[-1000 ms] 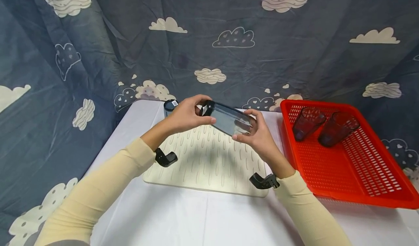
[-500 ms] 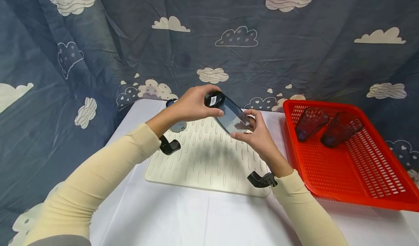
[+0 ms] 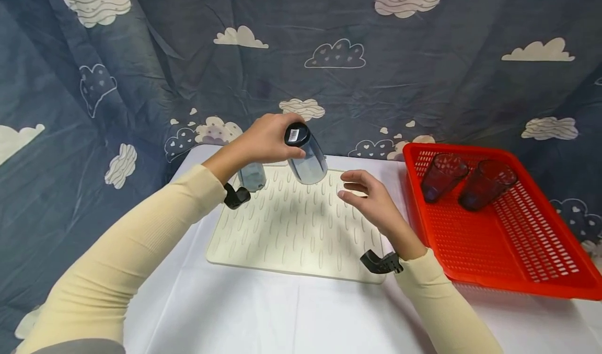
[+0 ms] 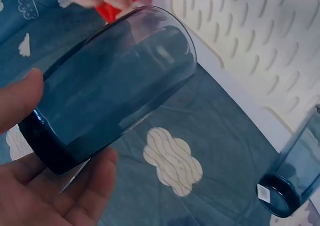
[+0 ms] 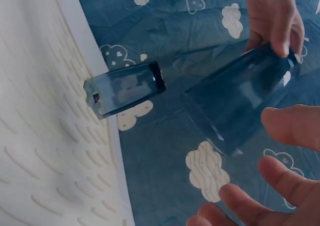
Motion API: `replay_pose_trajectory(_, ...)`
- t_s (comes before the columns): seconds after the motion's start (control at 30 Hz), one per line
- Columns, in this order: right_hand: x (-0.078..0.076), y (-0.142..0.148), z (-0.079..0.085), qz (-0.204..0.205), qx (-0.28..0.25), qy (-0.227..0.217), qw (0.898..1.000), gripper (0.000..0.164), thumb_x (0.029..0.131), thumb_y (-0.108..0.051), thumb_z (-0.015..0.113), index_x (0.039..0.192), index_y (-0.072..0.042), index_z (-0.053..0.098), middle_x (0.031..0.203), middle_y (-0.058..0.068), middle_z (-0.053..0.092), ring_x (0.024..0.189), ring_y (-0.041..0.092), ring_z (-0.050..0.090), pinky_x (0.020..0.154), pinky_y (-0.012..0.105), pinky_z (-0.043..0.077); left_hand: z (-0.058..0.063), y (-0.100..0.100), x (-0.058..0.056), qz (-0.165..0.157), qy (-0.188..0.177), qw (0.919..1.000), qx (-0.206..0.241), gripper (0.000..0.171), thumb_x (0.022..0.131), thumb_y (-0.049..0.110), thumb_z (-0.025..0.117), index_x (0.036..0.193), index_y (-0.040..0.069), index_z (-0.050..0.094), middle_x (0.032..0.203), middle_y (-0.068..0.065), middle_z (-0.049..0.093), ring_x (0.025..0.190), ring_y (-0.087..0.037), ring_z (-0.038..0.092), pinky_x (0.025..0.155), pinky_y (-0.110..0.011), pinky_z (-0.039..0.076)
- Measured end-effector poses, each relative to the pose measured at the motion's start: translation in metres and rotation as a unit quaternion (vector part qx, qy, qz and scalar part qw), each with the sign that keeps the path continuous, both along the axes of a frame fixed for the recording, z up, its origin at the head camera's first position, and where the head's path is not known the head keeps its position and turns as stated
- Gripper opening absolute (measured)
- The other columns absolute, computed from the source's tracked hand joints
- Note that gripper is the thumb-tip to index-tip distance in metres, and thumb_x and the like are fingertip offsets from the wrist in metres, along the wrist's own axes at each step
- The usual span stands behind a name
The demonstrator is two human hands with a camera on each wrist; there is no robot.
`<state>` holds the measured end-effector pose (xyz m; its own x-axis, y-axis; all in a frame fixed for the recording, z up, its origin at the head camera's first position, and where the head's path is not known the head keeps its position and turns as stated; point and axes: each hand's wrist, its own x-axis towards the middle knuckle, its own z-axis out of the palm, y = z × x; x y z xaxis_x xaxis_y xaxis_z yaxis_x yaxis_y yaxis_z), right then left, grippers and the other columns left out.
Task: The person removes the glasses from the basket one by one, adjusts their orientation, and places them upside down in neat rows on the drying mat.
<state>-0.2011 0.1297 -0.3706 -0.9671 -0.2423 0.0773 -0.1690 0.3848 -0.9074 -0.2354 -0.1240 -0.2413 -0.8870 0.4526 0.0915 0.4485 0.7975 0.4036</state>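
My left hand grips a blue tinted drinking glass round its dark, stickered base. The glass hangs mouth down and slightly tilted above a cream ribbed mat. In the left wrist view the thumb and fingers hold the base end of the glass. To the right, apart from the glass, my right hand is in the air with relaxed, parted fingers and nothing in them. A second blue glass stands upside down at the mat's back left, partly hidden behind the left arm; its base shows in the left wrist view.
On the right stands a red plastic basket with two dark-looking glasses leaning inside at its back. A white cloth covers the table. Behind hangs a grey-blue curtain with cloud prints.
Both hands held the glass earlier; the right hand has let go. The left hand has turned the glass from nearly level to mouth down and moved it a little left.
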Motion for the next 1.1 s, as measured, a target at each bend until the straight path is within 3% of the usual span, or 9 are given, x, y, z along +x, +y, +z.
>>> replay_pose_trajectory(0.3, 0.006, 0.007, -0.002, 0.012, 0.022, 0.023, 0.999, 0.041, 0.094, -0.015, 0.065, 0.132, -0.003, 0.057, 0.137, 0.019, 0.058, 0.129, 0.036, 0.054, 0.105, 0.055, 0.048, -0.011, -0.012, -0.015, 0.035, -0.026, 0.9986, -0.031, 0.064, 0.086, 0.029, 0.075, 0.142, 0.011, 0.05, 0.13, -0.01, 0.063, 0.113, -0.027, 0.063, 0.096, -0.043, 0.051)
replay_pose_trajectory(0.7, 0.016, 0.019, 0.011, 0.024, 0.061, 0.041, 0.997, 0.039, 0.095, -0.014, 0.064, 0.133, -0.006, 0.058, 0.14, 0.015, 0.057, 0.133, 0.035, 0.05, 0.106, 0.055, 0.047, -0.028, -0.016, -0.031, 0.047, -0.046, 0.9972, -0.036, 0.067, 0.086, 0.028, 0.075, 0.145, 0.01, 0.049, 0.135, -0.016, 0.06, 0.118, -0.033, 0.06, 0.099, -0.046, 0.05)
replay_pose_trajectory(1.1, 0.035, 0.039, 0.02, 0.046, 0.165, 0.105, 0.98, 0.045, 0.093, -0.019, 0.067, 0.136, -0.01, 0.056, 0.142, 0.014, 0.055, 0.13, 0.034, 0.05, 0.1, 0.057, 0.051, -0.054, -0.009, -0.04, 0.049, -0.064, 0.9963, -0.027, 0.072, 0.086, 0.025, 0.075, 0.15, 0.013, 0.044, 0.144, -0.014, 0.056, 0.12, -0.032, 0.06, 0.097, -0.044, 0.05)
